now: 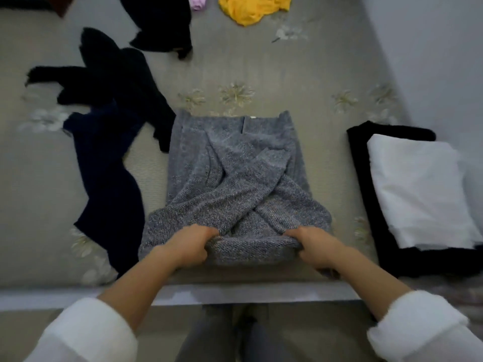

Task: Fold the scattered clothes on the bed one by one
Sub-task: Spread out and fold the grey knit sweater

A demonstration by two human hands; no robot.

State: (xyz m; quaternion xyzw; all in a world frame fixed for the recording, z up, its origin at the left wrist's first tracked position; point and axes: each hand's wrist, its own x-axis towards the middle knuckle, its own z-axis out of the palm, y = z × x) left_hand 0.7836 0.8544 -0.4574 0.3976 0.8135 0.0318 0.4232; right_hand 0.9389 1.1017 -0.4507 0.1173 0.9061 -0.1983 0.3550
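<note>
1. Work surface: the bed [326, 74], covered with a pale floral sheet; its near edge lies at 6 o'clock.
2. Task item: a grey knit sweater [235, 173] lies flat at the centre of the bed, neckline toward 12 o'clock. Both of its sleeves are laid diagonally across the body and cross each other.
3. Left hand [187, 244]: fingers curled, gripping the near hem of the grey knit sweater at 7 o'clock of the garment.
4. Right hand [315, 246]: fingers curled, gripping the same hem at 5 o'clock of the garment. The hem between the hands is raised off the sheet.
5. Unfolded items:
   - black garment [112, 74] at 10 o'clock, one end touching the sweater's far left corner;
   - navy garment [109, 165] at 9 o'clock, partly under the black garment;
   - second black garment [162, 22] at 11 o'clock;
   - pink item [197, 1] and yellow garment [253, 9] at 12 o'clock, both cut off by the frame edge.
6. Folded items: at 3 o'clock, a white folded piece [415, 189] rests on a black folded piece [397, 131], apart from the sweater.
</note>
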